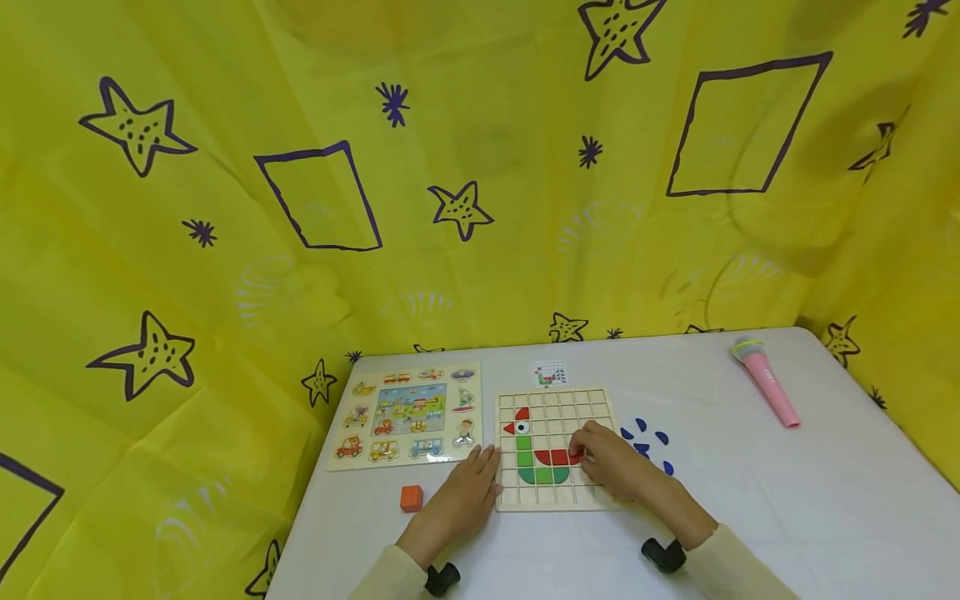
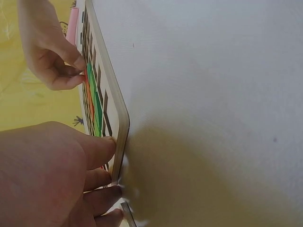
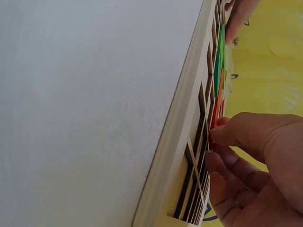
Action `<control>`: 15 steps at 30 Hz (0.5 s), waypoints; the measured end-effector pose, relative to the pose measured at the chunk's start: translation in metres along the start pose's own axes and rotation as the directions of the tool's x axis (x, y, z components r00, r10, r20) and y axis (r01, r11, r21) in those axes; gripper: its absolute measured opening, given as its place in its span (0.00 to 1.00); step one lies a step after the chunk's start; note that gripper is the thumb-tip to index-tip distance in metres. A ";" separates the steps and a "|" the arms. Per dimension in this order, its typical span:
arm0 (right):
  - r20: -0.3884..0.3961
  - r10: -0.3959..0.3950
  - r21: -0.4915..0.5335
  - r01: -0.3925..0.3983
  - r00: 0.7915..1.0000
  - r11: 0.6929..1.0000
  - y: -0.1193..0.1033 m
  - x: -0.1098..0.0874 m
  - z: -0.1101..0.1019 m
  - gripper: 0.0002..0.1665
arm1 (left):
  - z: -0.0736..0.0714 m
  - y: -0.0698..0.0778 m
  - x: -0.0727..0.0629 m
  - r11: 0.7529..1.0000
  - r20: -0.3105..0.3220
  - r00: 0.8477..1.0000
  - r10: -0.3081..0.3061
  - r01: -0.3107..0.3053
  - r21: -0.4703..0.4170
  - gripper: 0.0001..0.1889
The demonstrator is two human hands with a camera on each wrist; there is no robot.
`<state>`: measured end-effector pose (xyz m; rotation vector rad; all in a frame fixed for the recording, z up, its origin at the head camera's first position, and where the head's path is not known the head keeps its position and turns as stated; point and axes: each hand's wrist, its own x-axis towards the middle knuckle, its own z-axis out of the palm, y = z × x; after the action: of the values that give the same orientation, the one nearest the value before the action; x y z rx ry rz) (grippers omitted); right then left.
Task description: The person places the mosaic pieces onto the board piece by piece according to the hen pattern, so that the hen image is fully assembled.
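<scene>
A wooden grid board [image 1: 592, 494] lies on the table, with red, green and eye-marked pieces set in its squares like a bird. My right hand [image 1: 609, 457] is over the board's right half. Its thumb and fingers pinch a small red piece [image 3: 211, 138] at the end of the red row [image 1: 553, 457]; the fingertips partly hide it. My left hand [image 1: 468, 492] rests at the board's left edge, fingers extended and touching the rim. In the left wrist view, the left thumb [image 2: 102, 147] lies on the board's edge.
Several blue pieces [image 1: 662, 437] lie right of the board. A small pattern card [image 1: 550, 374] is behind it. To the left are a vehicle picture puzzle [image 1: 408, 408] and an orange cube [image 1: 412, 498]. A pink microphone [image 1: 772, 387] lies at the far right.
</scene>
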<state>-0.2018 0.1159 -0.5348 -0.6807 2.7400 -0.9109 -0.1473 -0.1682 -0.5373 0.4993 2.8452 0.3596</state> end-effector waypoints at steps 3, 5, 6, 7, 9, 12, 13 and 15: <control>-0.005 -0.009 -0.006 0.009 1.000 1.000 0.002 0.001 0.001 0.12 | -0.001 0.001 -0.001 1.000 -0.003 1.000 0.006 -0.006 0.006 0.32; -0.009 -0.013 -0.011 0.013 1.000 1.000 0.002 0.001 0.001 0.12 | -0.001 0.001 -0.001 1.000 -0.001 1.000 0.006 -0.006 0.013 0.32; -0.012 -0.016 -0.014 0.016 1.000 1.000 0.002 0.001 0.001 0.12 | -0.001 0.001 -0.001 1.000 0.000 1.000 0.007 -0.007 0.016 0.32; -0.013 -0.019 -0.018 0.018 1.000 1.000 0.002 0.001 0.002 0.12 | -0.001 0.001 -0.001 1.000 -0.002 1.000 0.009 -0.009 0.020 0.32; -0.015 -0.022 -0.026 0.021 1.000 0.999 0.002 0.001 0.001 0.11 | -0.001 0.001 -0.002 1.000 0.001 1.000 0.010 -0.010 0.026 0.32; -0.020 -0.019 -0.042 0.018 1.000 0.999 0.001 0.000 -0.002 0.10 | -0.002 0.002 -0.002 1.000 0.001 1.000 0.011 -0.011 0.026 0.32; -0.021 -0.014 -0.043 0.013 1.000 0.999 0.002 0.000 -0.003 0.10 | -0.002 0.002 -0.002 1.000 0.001 1.000 0.012 -0.012 0.027 0.32; -0.024 0.002 -0.039 -0.003 1.000 0.999 0.005 0.000 -0.008 0.09 | -0.003 0.002 -0.002 1.000 0.002 1.000 0.012 -0.013 0.026 0.32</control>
<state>-0.2062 0.1233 -0.5310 -0.6777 2.7864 -0.8728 -0.1453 -0.1680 -0.5340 0.5223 2.8497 0.3251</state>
